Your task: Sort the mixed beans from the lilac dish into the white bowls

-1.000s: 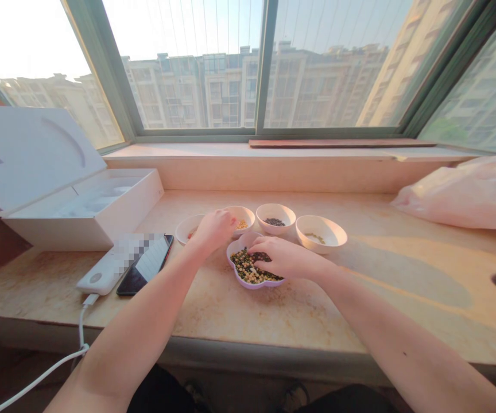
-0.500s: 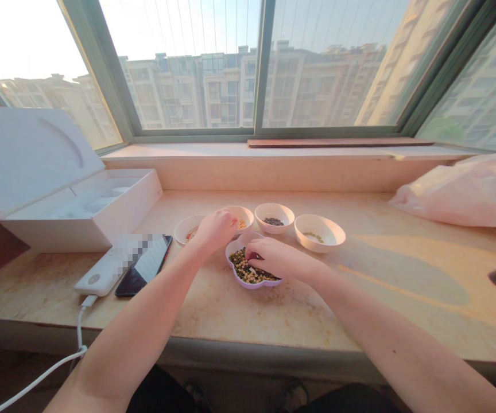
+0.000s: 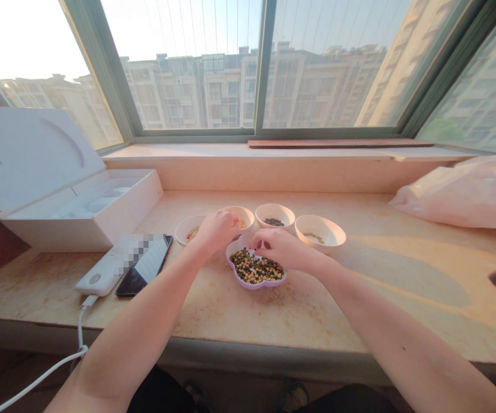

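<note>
A purple flower-shaped dish (image 3: 254,283) full of mixed yellow, green and dark beans sits on the stone sill. My right hand (image 3: 280,248) hovers over its far edge, fingers pinched together on something too small to make out. My left hand (image 3: 217,229) is curled shut over the white bowl (image 3: 244,216) holding yellow beans, its fingertips at the bowl's rim. Three more white bowls stand in the row: one with reddish bits (image 3: 185,229) behind my left hand, one with dark beans (image 3: 275,215), one with greenish beans (image 3: 320,231).
An open white box (image 3: 80,212) with its lid up stands at the left. A white power bank (image 3: 105,269) with a cable and a black phone (image 3: 144,267) lie in front of it. A pink plastic bag (image 3: 467,192) rests at the right. The window ledge (image 3: 291,150) runs behind.
My right hand has lifted from the middle of the purple dish to its far edge, uncovering more beans. My left hand has stayed at the yellow-bean bowl.
</note>
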Demonstrator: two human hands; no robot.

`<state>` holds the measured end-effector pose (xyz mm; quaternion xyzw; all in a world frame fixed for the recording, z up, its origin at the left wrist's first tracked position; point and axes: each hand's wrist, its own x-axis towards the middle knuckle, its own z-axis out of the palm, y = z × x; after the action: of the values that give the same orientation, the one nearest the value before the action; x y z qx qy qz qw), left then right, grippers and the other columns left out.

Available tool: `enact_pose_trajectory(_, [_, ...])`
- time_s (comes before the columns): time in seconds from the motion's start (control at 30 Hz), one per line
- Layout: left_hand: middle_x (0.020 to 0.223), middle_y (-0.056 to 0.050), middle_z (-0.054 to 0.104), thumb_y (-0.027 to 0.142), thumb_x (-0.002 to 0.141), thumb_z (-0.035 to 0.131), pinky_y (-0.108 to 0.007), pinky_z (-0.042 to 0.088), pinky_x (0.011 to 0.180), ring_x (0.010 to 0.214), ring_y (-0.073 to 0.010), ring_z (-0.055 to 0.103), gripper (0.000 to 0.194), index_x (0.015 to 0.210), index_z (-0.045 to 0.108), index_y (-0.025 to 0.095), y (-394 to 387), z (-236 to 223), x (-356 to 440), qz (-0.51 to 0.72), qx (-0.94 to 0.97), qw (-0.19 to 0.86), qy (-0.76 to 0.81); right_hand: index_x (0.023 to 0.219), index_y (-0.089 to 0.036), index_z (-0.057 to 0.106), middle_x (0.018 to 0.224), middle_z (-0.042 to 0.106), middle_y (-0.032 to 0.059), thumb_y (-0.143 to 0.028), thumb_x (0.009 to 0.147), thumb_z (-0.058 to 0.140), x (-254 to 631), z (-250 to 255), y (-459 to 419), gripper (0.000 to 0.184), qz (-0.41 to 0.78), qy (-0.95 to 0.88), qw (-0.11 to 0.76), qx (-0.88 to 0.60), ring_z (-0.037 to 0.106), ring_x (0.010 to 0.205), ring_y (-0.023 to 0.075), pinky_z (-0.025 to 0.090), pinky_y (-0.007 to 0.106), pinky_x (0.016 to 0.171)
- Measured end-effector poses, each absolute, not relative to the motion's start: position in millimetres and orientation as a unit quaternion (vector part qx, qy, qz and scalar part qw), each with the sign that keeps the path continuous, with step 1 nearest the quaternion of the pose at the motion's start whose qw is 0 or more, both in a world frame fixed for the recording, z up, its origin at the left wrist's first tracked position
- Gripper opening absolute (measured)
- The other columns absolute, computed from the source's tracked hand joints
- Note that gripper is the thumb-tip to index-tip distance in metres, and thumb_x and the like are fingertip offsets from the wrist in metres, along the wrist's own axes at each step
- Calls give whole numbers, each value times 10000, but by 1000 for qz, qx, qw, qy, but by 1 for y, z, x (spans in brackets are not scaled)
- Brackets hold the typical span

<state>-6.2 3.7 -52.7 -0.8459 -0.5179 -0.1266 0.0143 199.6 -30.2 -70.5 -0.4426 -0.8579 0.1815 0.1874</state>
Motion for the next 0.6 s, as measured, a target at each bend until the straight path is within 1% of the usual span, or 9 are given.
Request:
enact_pose_trajectory(0.07, [1008,-116,730,205,977,451,-313,511,801,880,-217,675,321,892,757,158,2,-51,-6,-142,-849,14,-508,877,-197,728,842,733,28,-227,901,664,201,-66,-30,75,168,-837,218,-473,641,773,174,450,283,709])
enact_pose_trajectory(0.13, [1080,-117,722,174,963,464,-324,518,870,959,-221,674,295,975,759,160,-1,-49,-5,-171,-858,12,-485,889,-200,728,859,741,32,-253,915,648,205,-61,-27,100,138,-807,255,-514,644,778,179,444,286,707])
enact_pose_trajectory(0.2, [1154,-106,712,134,938,482,-330,513,936,1048,-221,663,298,1054,754,174,-3,-48,-2,-191,-875,-1,-445,899,-202,731,914,756,41,-258,930,618,211,-59,-23,130,98,-773,285,-558,651,803,189,440,297,719])
enact_pose_trajectory(0.27, [1160,-80,716,103,916,489,-322,514,948,1052,-209,668,317,1055,758,196,-7,-48,1,-171,-900,-31,-400,905,-205,735,981,768,51,-260,948,581,218,-58,-17,169,65,-744,298,-594,662,850,203,441,308,737])
enact_pose_trajectory(0.33, [1131,-53,729,94,908,492,-304,518,924,1005,-191,685,318,1020,766,211,-13,-50,4,-122,-923,-68,-360,923,-211,739,1039,771,60,-261,958,554,224,-60,-11,195,48,-727,300,-616,671,910,218,448,316,760])
enact_pose_trajectory(0.4, [1140,-41,735,95,902,503,-286,515,915,997,-180,692,317,1036,764,215,-18,-52,7,-79,-940,-91,-319,956,-219,745,1071,772,63,-264,956,545,228,-63,-7,205,41,-718,290,-631,675,959,232,456,320,780])
enact_pose_trajectory(0.53, [1179,-46,729,118,871,548,-282,511,911,1025,-188,686,338,1118,756,219,-27,-51,10,-39,-958,-96,-267,1024,-231,755,1108,773,55,-266,949,550,231,-66,-1,221,38,-713,260,-650,676,1005,245,473,326,818])
enact_pose_trajectory(0.6, [1152,-47,730,146,852,573,-286,513,885,1021,-197,681,303,1072,765,227,-29,-49,11,-30,-961,-100,-256,1051,-231,757,1153,766,57,-253,954,540,232,-67,1,239,37,-714,253,-652,674,1036,245,478,329,851])
